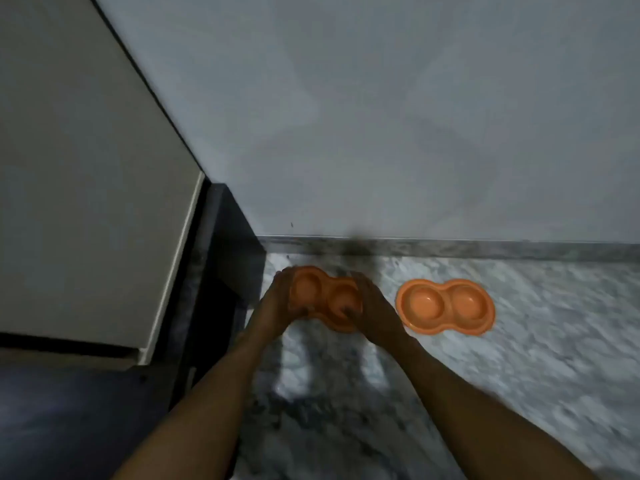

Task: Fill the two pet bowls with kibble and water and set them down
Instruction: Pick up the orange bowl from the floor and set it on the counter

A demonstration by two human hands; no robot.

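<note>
Orange twin bowl (325, 301) is low by the skirting (485, 249), cabinet (86, 185) close left, a second orange bowl (445, 306) on the floor (536, 375) just right. Left hand (277, 303) and right hand (374, 308) each grip one end, fingers curled.

A mottled grey marble floor (519, 375) is met by a plain grey wall (381, 116), with a stone skirting strip (485, 249) run along the joint. Off to the left, a pale panel (86, 202) is bordered by a dark strip (221, 237).

Your left bowl (308, 289) reads as smooth plastic, and there's the right bowl (445, 306), same plastic, glossy in its hollows. Floor (536, 375) under you is mottled stone; wall (381, 116) looks matt painted.
</note>
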